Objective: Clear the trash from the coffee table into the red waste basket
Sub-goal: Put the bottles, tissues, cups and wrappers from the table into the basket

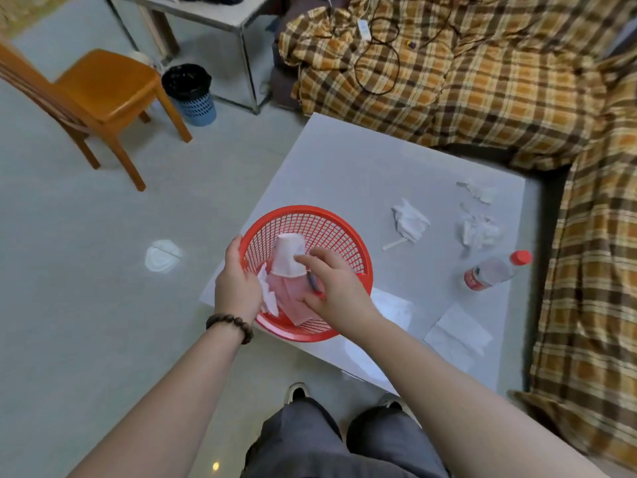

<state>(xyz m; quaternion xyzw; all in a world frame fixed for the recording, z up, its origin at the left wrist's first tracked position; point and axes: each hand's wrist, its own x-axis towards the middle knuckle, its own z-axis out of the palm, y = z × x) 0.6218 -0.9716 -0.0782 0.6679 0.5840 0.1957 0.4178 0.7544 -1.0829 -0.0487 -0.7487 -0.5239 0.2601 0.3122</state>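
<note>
The red waste basket (348, 232) hangs over the near left corner of the grey coffee table (344, 160). My left hand (236, 288) grips its left rim. Inside lie an upturned paper cup (287, 257) and crumpled tissue (270, 298). My right hand (334, 288) hovers over the basket with its index finger touching the cup. A small dark and red object (315, 283) shows under its fingers; whether they hold it is unclear. On the table lie crumpled tissues (410, 220) (477, 231), a paper strip (394, 243), a red-capped plastic bottle (493, 270) and flat napkins (458, 334).
A plaid-covered sofa (482, 81) with cables wraps the table's far and right sides. On the floor to the left stand a wooden chair (103, 84) and a blue bin with a black liner (191, 93). A white scrap (162, 255) lies on the floor.
</note>
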